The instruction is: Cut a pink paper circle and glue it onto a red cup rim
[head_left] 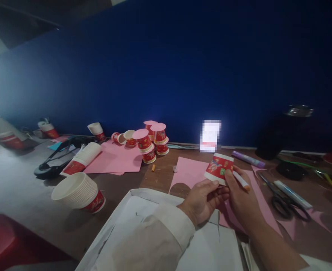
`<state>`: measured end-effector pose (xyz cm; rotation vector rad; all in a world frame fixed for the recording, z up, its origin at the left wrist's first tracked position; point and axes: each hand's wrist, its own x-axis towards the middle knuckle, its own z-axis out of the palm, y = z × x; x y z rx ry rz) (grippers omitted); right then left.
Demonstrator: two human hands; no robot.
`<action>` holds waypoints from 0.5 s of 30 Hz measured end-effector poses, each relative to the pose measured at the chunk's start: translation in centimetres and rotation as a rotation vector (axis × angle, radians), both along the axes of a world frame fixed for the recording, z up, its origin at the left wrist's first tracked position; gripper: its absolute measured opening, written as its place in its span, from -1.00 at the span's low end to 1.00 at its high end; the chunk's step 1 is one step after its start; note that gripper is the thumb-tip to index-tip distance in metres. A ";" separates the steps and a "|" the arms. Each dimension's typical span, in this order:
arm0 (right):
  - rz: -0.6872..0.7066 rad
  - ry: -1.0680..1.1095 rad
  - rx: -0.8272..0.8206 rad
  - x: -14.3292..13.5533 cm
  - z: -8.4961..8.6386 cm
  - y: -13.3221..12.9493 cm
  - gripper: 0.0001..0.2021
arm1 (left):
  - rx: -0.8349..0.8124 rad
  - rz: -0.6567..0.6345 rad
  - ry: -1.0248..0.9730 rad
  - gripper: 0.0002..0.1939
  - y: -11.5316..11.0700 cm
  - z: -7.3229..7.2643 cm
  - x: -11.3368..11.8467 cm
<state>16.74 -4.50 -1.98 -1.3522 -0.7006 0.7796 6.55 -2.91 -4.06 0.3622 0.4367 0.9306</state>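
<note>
A red and white printed paper cup is between my two hands over the right side of the white box. My left hand has its thumb and fingers closed at the cup's lower edge. My right hand grips the cup's right side with the thumb on its printed wall. A white marker with an orange end is also tucked in that hand, pointing down to the right. Beneath and behind the cup lies pink paper with a rounded piece cut out. Parts of the fingers are hidden by the cup.
Black scissors, a clear tube and a purple tube lie to the right. Pink-topped cups stand stacked behind. Nested cups rest at left by a headset. A lit phone leans on the blue partition.
</note>
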 end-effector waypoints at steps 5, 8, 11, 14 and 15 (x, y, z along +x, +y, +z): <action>-0.028 -0.194 0.012 1.2 -0.8 0.3 -0.55 | -0.104 -0.015 -0.102 -0.78 0.4 0.2 -0.2; 0.007 -0.233 0.023 1.6 -1.5 0.4 -0.51 | -0.158 0.005 -0.122 -0.81 0.7 0.5 -0.4; 0.058 -0.181 0.026 1.3 -1.5 0.2 -0.47 | -0.178 0.024 -0.115 -0.85 0.8 0.6 -0.6; 0.080 -0.134 0.039 0.9 -1.3 0.0 -0.48 | -0.178 0.034 -0.099 -0.86 0.7 0.7 -0.6; 0.089 -0.100 0.052 0.8 -1.2 -0.1 -0.47 | -0.178 0.038 -0.096 -0.86 0.7 0.8 -0.6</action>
